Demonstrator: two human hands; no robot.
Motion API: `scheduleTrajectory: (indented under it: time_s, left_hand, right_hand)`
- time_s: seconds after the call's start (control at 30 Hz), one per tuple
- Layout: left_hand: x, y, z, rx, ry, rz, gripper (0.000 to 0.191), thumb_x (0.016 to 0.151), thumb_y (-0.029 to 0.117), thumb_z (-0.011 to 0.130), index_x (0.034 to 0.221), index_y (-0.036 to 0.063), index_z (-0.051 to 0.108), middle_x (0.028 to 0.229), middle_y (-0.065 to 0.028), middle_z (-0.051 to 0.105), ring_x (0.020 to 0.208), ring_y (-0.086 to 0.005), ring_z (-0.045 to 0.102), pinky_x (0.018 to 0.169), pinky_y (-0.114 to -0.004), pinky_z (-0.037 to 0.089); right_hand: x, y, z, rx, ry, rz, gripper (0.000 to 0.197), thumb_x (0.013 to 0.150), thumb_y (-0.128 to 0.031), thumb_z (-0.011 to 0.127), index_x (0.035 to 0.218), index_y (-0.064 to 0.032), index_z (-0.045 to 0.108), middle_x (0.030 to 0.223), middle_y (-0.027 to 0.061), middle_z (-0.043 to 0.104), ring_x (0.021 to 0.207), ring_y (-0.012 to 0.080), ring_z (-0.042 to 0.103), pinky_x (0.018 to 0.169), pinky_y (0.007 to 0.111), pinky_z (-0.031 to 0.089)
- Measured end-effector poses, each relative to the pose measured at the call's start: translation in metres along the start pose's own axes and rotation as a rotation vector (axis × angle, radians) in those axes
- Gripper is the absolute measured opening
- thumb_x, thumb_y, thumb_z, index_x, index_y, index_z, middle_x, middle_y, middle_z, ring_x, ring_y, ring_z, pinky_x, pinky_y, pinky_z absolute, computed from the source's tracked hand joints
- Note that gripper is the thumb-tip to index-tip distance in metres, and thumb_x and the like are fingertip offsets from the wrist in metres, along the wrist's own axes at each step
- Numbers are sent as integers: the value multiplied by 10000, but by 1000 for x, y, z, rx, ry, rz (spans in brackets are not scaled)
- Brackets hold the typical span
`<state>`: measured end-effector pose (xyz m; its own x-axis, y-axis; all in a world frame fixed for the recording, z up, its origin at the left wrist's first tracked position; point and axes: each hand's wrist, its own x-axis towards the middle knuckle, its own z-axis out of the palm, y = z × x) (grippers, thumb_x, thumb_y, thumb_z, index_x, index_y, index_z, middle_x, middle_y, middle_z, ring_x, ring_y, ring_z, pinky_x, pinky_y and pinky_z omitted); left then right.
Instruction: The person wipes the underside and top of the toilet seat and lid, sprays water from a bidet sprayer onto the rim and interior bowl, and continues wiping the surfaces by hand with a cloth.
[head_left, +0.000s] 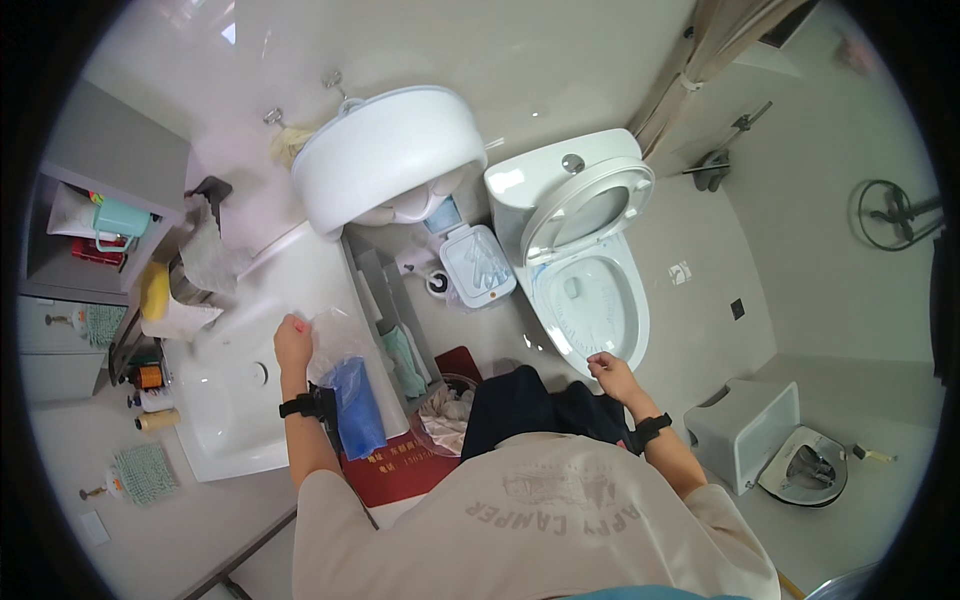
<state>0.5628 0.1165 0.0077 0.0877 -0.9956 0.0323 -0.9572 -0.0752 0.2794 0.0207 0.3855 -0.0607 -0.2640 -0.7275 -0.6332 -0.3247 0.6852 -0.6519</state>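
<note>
My left hand (293, 346) is curled above the front side of the white washbasin (217, 420). Right beside it, clear plastic film (337, 337) and a blue plastic packet (358, 409) lie along the basin's edge; whether the fingers grip the film cannot be told. My right hand (615, 376) hangs over the front rim of the toilet bowl (634, 322), its fingers drawn together with nothing visible in them. The toilet's seat and lid (589, 210) are raised. Each wrist wears a black strap.
Under the basin, a grey drawer (420, 330) stands pulled out, with a green cloth (403, 360) inside. A lidded bin (480, 266) sits between drawer and toilet. A white water heater (390, 157) juts from the wall. A grey stool (742, 431) stands to the right.
</note>
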Motion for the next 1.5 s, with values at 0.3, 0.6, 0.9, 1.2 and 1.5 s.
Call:
scheduleTrajectory:
  time_s: [0.3, 0.6, 0.9, 1.2, 1.5]
  left_hand:
    - [-50, 218, -78, 10, 36, 463, 96, 823, 112, 564, 835, 25, 604, 777, -209, 630, 768, -407, 604, 679, -482, 470]
    - [-215, 477, 16, -293, -428, 949, 244, 804, 208, 677, 736, -22, 634, 690, -220, 597, 638, -373, 568, 605, -430, 450]
    - [-388, 641, 42, -331, -644, 1192, 336, 830, 267, 694, 678, -22, 616, 534, -132, 540, 471, -215, 464, 482, -336, 393]
    - [-467, 704, 66, -522, -1049, 1230, 165, 821, 155, 703, 804, -1, 652, 624, -35, 584, 581, -101, 501, 550, -274, 423]
    - [-514, 733, 79, -598, -1009, 1398, 295, 790, 234, 756, 697, 26, 567, 572, 3, 520, 557, -95, 460, 520, -267, 399]
  right_hand:
    - [-25, -4, -26, 139, 64, -245, 262, 910, -234, 585, 1041, -12, 630, 893, 102, 676, 812, 172, 642, 740, 297, 500]
    - [-118, 21, -127, 366, 158, -451, 298, 898, -230, 620, 1112, -23, 607, 948, 60, 659, 808, 119, 596, 750, 271, 492]
    - [-212, 129, -206, 555, 606, -501, 427, 815, -260, 727, 1133, -14, 584, 1056, 93, 630, 851, 128, 598, 760, 279, 498]
    - [-257, 233, -280, 746, 824, -430, 164, 902, -140, 622, 991, -5, 649, 864, 42, 669, 817, 114, 630, 756, 249, 494]
    - [-280, 254, -314, 495, 938, -355, 223, 907, -228, 609, 931, -13, 662, 811, 57, 657, 726, 123, 601, 664, 275, 477]
